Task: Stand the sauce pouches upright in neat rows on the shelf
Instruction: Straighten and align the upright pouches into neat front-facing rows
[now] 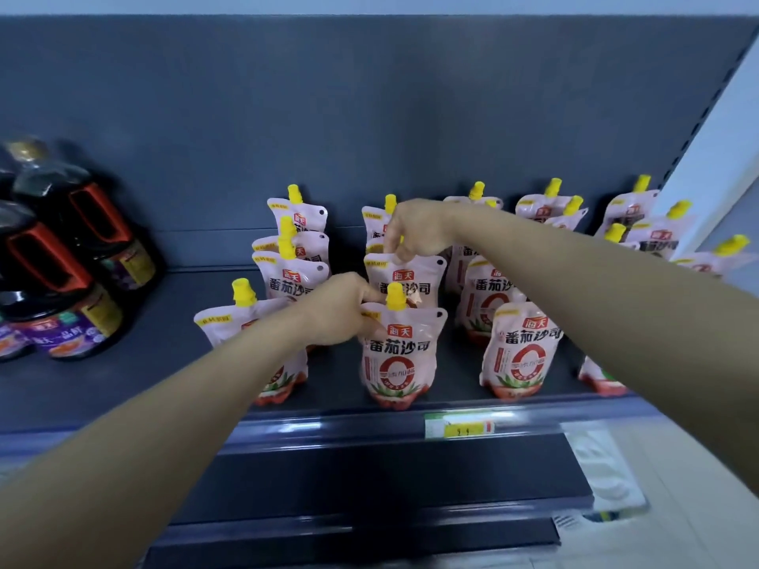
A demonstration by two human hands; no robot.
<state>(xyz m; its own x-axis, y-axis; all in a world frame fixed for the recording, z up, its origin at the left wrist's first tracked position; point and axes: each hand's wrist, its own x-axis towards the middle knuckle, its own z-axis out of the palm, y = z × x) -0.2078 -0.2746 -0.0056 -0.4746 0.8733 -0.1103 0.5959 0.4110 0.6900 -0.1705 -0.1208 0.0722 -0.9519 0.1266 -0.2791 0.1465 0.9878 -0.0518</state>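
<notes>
Sauce pouches [519, 351]: soft, glossy pink stand-up bags with bulging bases, notched shoulders and yellow capped spouts; they stand on the dark shelf [123, 371] in rows running back from both hands.
Front pouch [396, 359]: upright at the shelf's front edge, directly under the left hand, its spout just right of the knuckles.
Left hand [349, 310]: fingers and thumb curled round the front pouch's upper left shoulder, gripping it.
Second pouch [404, 281]: upright just behind the front one, below the right hand, which hides its spout.
Right hand [415, 230]: reaches in from the right, fingertips pinching the second pouch's top edge.
Other rows: one column left of the left hand, more columns to the right beneath the right forearm, some leaning.
Bottles [61, 281]: dark, rounded jugs with red-orange handles, well left of the left hand.
Price tag [460, 429]: green and yellow strip on the shelf lip, below and right of the front pouch.
Back panel [369, 117]: flat matte grey, behind both hands.
</notes>
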